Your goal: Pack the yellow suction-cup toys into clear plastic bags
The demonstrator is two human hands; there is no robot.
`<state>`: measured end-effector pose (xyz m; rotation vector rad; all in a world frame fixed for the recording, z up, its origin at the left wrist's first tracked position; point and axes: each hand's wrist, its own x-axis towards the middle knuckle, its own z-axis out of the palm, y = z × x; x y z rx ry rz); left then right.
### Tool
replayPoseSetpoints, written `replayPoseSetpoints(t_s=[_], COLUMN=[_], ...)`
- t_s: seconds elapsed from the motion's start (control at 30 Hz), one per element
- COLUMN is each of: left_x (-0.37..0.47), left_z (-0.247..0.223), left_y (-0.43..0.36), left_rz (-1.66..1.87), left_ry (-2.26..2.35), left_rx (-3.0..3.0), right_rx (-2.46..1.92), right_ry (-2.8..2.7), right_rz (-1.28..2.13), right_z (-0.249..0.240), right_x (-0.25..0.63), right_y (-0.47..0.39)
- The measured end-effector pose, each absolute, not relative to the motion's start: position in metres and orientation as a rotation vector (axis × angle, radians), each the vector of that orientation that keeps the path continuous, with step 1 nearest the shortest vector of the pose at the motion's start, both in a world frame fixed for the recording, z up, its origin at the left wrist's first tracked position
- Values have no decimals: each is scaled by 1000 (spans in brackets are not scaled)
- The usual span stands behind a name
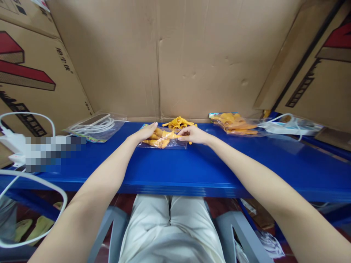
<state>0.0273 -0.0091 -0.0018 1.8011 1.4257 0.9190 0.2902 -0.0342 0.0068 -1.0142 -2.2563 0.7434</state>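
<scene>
A clear plastic bag (175,145) lies on the blue table in front of me, with several yellow plastic horn-shaped pieces (160,141) inside. My left hand (148,132) grips the bag's left end, where a coloured label shows in part. At the bag's right side, the fingers of my right hand (193,134) pinch the thin end of a yellow horn-shaped piece (172,135). Just behind the bag sits a loose pile of similar yellow pieces (178,122), with round flared openings facing me.
On the blue table (164,168), another filled bag (233,123) lies at right, near a white power strip (293,126). A bag with white cable (94,126) lies at left, near white plugs (13,142). Cardboard (192,54) stands behind.
</scene>
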Motion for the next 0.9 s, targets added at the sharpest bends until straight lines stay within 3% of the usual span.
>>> replayPoseSetpoints(t_s=[0.3, 0.57, 0.77, 0.9], left_x=[32, 34, 33, 29], left_z=[5, 12, 15, 15], left_y=[-15, -18, -19, -19], left_rz=[826, 951, 811, 806], left_ry=[1525, 1558, 1500, 1498], left_rx=[2003, 2041, 2231, 2268], right_rx=[-982, -895, -972, -1145], right_ry=[-2105, -1917, -1842, -1781], right_rz=[817, 922, 995, 833], right_z=[-9, -6, 0, 7], right_x=[264, 258, 257, 258], right_y=[-44, -47, -52, -54])
